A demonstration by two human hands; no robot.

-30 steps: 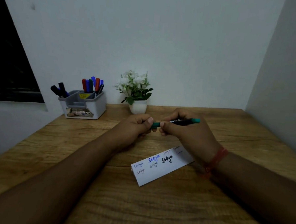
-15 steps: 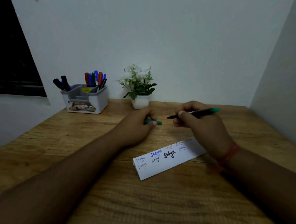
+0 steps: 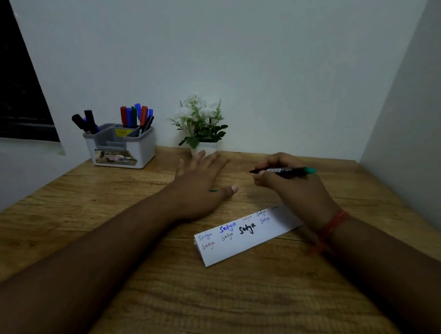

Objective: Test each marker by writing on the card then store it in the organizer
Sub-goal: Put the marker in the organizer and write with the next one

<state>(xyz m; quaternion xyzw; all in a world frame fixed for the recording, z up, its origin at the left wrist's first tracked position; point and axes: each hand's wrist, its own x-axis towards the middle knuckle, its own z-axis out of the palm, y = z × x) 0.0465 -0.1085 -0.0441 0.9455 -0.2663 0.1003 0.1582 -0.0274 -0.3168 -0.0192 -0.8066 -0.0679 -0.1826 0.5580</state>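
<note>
Grey and white, the organizer [image 3: 121, 146] stands well to the left of the left hand [image 3: 200, 188] and already holds a good many markers, so much of the job looks done. That hand lies flat on the table [image 3: 84, 210], fingers spread, a sliver of green cap [image 3: 213, 191] showing under it. Just below both hands, the card [image 3: 246, 234] carries several written words. The right hand [image 3: 290, 188] grips an uncapped green marker [image 3: 283, 170]: it is yet to be tested and stored.

card [image 3: 246, 237]: "Satya" handwritten repeatedly, blue, black, reddish ink | organizer [image 3: 121, 146]: front sticker, "OP" legible, rest blurred | yellow label inside organizer: unreadable
</note>
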